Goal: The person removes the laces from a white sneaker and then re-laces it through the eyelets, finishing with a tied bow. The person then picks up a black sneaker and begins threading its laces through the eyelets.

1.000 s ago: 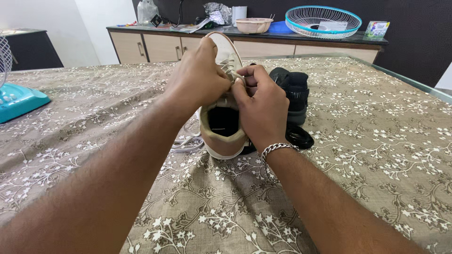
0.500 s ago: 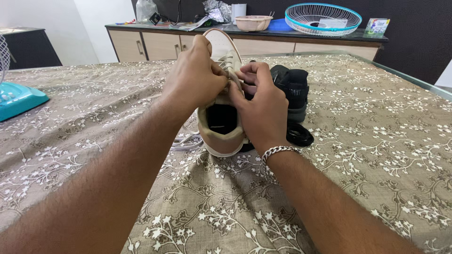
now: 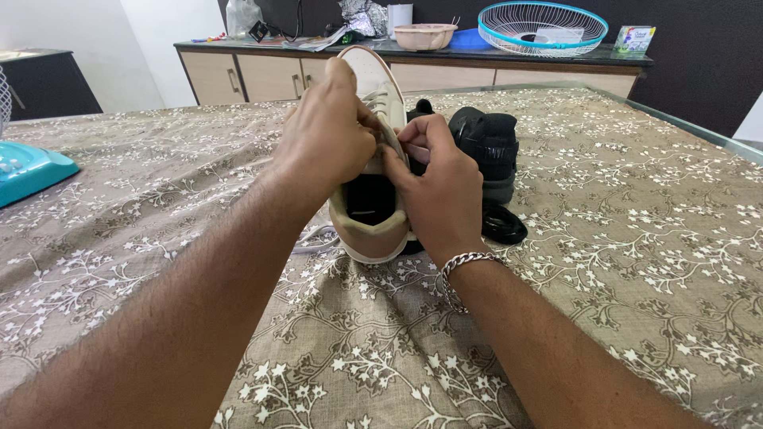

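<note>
Pinching the laces of a beige shoe (image 3: 367, 226) standing on the floral tablecloth (image 3: 636, 238), the left hand (image 3: 326, 143) and right hand (image 3: 437, 187) are both gripping closed; a black shoe (image 3: 489, 151) is lying just right, a small colourful box (image 3: 633, 40) sitting on the far counter.

A teal fan base (image 3: 32, 171) sits left; a wire fan guard (image 3: 543, 28) and beige bowl (image 3: 429, 36) top the counter (image 3: 413, 67).
</note>
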